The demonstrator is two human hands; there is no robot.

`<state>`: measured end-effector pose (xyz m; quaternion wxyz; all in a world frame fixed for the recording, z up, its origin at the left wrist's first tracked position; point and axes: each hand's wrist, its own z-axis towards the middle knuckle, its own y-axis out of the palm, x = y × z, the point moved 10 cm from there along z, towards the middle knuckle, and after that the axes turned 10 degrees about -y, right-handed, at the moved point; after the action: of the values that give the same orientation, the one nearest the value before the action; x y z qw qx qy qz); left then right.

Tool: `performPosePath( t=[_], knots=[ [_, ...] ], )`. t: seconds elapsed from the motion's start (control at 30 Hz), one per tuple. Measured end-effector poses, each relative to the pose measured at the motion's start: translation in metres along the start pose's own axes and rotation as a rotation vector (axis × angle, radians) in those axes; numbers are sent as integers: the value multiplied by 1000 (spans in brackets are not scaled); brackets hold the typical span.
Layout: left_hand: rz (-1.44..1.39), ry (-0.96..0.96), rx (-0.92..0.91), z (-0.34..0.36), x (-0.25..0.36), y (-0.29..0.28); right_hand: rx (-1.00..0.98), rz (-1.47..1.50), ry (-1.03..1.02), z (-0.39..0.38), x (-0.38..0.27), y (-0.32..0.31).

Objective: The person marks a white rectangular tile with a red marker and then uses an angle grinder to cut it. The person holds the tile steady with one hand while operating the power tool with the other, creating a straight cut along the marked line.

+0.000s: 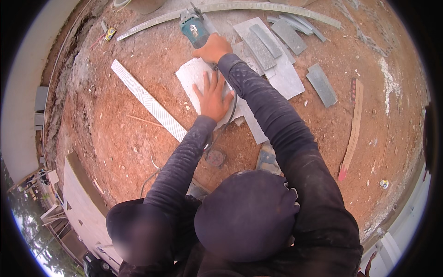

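My right hand [217, 48] is wrapped round the rear of a teal handheld power cutter [192, 28], whose front end points away from me. A dark power cord [234, 105] curves back from beneath my right wrist. With fingers spread, my left hand [213, 98] presses flat on a pale tile [188, 76] lying on the ground, close behind the tool. My left hand grips nothing. The right hand and tool cover the tile's far edge, so I cannot tell whether the blade touches it.
Grey cut strips [263, 46] lie on a larger grey tile [290, 85] to the right, with another strip [322, 85] beyond. A ridged white strip [143, 97] lies left, a wooden stick [354, 127] right. A long curved strip [240, 6] spans the far side.
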<state>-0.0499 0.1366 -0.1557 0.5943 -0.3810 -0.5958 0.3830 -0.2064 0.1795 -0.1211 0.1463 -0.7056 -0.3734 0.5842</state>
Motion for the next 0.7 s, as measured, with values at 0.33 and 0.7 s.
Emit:
performPosePath(
  t=[0.33,0.7],
  knots=[
    [19,-15,13,-3,1,1,2,-16,-3,-5,6,4],
    [30,-37,12,-3,2,0,-1,14,-19,-19,5,-2]
  ],
)
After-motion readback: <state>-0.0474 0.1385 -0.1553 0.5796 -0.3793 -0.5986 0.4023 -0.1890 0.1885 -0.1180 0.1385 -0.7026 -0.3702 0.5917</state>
